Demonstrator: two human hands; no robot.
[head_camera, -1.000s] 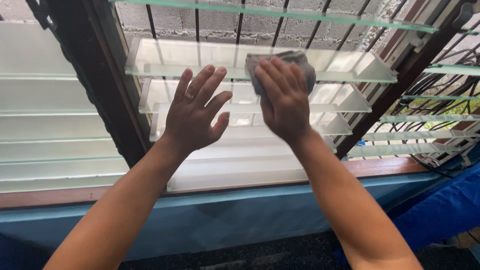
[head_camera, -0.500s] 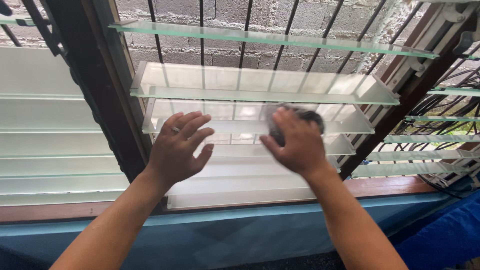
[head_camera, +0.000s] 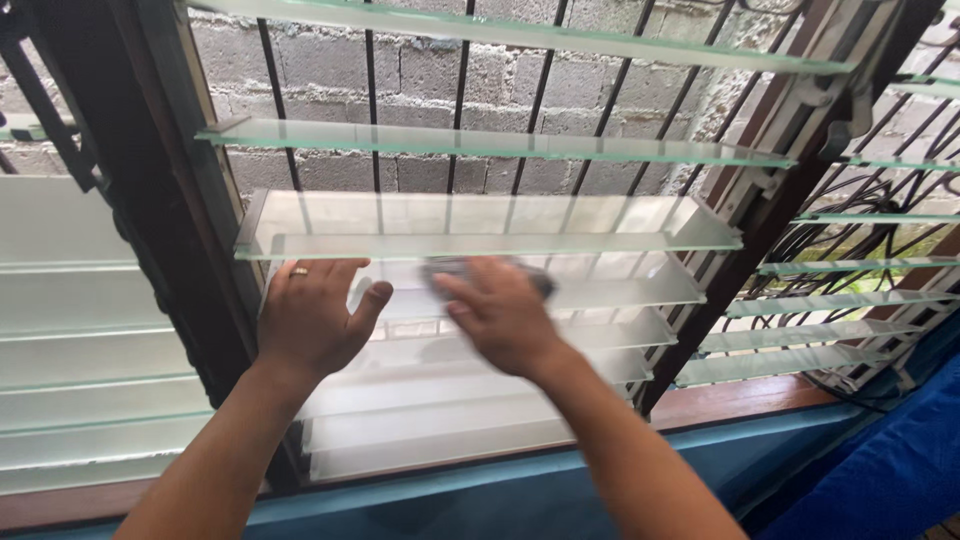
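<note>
I face a louvre window with frosted glass slats (head_camera: 480, 230) tilted open in a dark wooden frame (head_camera: 170, 200). My right hand (head_camera: 495, 315) presses a grey cloth (head_camera: 480, 270) onto a lower slat (head_camera: 600, 290), just under the wide frosted one. The cloth shows only partly past my fingers and is blurred. My left hand (head_camera: 315, 315), a ring on one finger, rests flat with fingers apart on the left end of the same lower slat, its fingertips tucked under the slat above.
Black metal bars (head_camera: 460, 100) stand behind the glass before a grey block wall (head_camera: 420, 80). Further louvre panels flank the frame on the left (head_camera: 90, 330) and right (head_camera: 850, 270). A brown sill (head_camera: 740, 400) tops a blue wall (head_camera: 560, 490); blue fabric (head_camera: 880, 470) lies at lower right.
Both hands have dropped from the upper slat to a lower one, the right taking the cloth down and left. The view has tilted up, showing more slats and wall.
</note>
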